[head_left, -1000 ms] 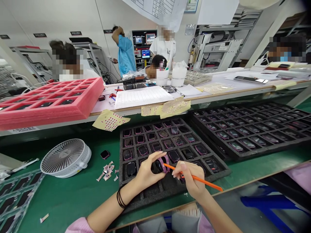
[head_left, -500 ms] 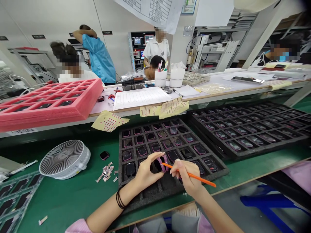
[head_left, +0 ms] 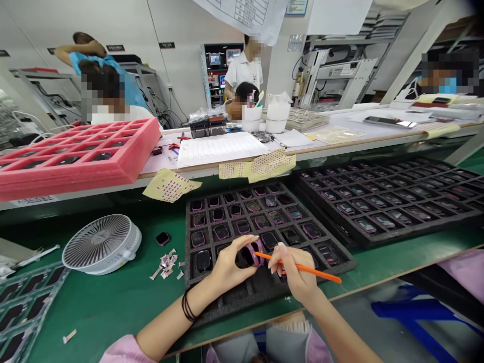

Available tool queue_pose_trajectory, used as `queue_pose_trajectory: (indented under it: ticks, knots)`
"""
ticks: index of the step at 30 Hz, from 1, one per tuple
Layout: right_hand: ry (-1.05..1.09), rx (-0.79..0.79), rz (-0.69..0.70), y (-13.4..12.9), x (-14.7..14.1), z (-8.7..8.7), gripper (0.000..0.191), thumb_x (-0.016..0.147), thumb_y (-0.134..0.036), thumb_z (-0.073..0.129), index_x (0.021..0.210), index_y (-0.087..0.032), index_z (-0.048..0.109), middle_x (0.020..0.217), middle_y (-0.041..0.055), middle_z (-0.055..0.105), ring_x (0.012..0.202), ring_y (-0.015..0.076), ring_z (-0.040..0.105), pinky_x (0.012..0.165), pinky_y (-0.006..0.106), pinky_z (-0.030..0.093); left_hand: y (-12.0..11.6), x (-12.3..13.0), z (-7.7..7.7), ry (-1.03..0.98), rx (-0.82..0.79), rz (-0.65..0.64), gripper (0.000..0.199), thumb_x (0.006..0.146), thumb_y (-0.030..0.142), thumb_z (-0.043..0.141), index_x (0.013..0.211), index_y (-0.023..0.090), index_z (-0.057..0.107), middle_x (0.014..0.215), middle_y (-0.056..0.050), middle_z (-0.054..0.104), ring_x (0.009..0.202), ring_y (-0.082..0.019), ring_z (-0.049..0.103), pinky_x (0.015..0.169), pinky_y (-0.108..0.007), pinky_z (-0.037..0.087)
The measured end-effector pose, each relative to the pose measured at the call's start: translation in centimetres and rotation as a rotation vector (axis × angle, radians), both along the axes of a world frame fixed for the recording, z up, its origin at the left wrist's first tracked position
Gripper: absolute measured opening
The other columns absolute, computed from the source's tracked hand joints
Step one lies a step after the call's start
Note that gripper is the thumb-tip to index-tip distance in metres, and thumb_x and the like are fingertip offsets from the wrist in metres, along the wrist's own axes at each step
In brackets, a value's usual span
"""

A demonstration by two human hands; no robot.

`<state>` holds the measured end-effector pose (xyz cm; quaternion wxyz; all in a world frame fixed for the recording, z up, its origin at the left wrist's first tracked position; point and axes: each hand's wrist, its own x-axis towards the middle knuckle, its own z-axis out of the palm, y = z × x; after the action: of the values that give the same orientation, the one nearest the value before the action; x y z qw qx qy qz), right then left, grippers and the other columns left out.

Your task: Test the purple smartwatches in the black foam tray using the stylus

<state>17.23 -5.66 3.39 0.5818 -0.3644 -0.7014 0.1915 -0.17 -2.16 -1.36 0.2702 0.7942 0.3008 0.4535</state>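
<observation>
Between the thumb and fingers of my left hand (head_left: 229,264) is a purple smartwatch case (head_left: 258,250), tilted on its edge above the tray. My right hand (head_left: 297,275) pinches a thin orange stick-like tool (head_left: 323,275), whose left tip meets the rim of the case. Whether the tip presses in or only touches is too small to tell. Below both hands lies a black foam tray (head_left: 346,263) with purple-framed watches in its compartments; my hands hide some of them.
To the left on the green bench are a round white fan (head_left: 102,244), a lone watch (head_left: 163,238), a pile of small strips (head_left: 165,263) and a clear tray (head_left: 36,322). More black trays (head_left: 397,201) lie right. A shelf ahead carries a pink foam tray (head_left: 139,156). Several people are beyond.
The orange tool's outer end has shifted slightly right and up with my right hand. My left hand keeps hold of the watch case. Behind the shelf, the person in blue has moved left.
</observation>
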Motion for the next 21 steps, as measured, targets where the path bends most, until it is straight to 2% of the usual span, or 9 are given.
queue_pose_trajectory:
  ticks: [9, 14, 17, 21]
  knots:
    - [0.014, 0.0, 0.014, -0.07, 0.04, 0.18, 0.047, 0.099, -0.023, 0.035, 0.059, -0.017, 0.059, 0.048, -0.0003, 0.056, 0.04, 0.0092, 0.049, 0.044, 0.022, 0.042, -0.14, 0.03, 0.34, 0.012, -0.012, 0.022, 0.071, 0.068, 0.007, 0.068, 0.131, 0.023, 0.038, 0.128, -0.011, 0.059, 0.118, -0.024, 0.058, 0.104, -0.041, 0.045]
    - [0.112, -0.074, 0.038, -0.4, 0.46, 0.31, 0.039, 0.1, -0.027, 0.033, 0.08, -0.017, 0.065, 0.058, 0.0011, 0.063, 0.044, 0.0113, 0.057, 0.045, 0.022, 0.047, -0.17, 0.0, 0.48, 0.021, -0.007, 0.014, 0.071, 0.069, 0.008, 0.068, 0.131, 0.023, 0.037, 0.131, -0.012, 0.057, 0.118, -0.024, 0.058, 0.104, -0.041, 0.044]
    - [0.107, -0.083, 0.019, -0.43, 0.55, 0.32, 0.039, 0.099, -0.027, 0.035, 0.073, -0.017, 0.062, 0.061, 0.0019, 0.064, 0.047, 0.0119, 0.059, 0.047, 0.023, 0.049, -0.12, 0.04, 0.52, 0.019, 0.013, 0.009, 0.072, 0.07, 0.008, 0.068, 0.132, 0.023, 0.034, 0.129, -0.012, 0.059, 0.119, -0.024, 0.057, 0.105, -0.041, 0.044]
    - [0.082, -0.021, 0.008, -0.31, 0.42, 0.17, 0.04, 0.098, -0.023, 0.037, 0.067, -0.018, 0.061, 0.057, 0.0017, 0.063, 0.045, 0.0116, 0.057, 0.046, 0.023, 0.047, -0.09, 0.11, 0.6, 0.015, 0.027, 0.005, 0.074, 0.071, 0.008, 0.067, 0.132, 0.023, 0.031, 0.127, -0.012, 0.06, 0.119, -0.023, 0.057, 0.103, -0.041, 0.045]
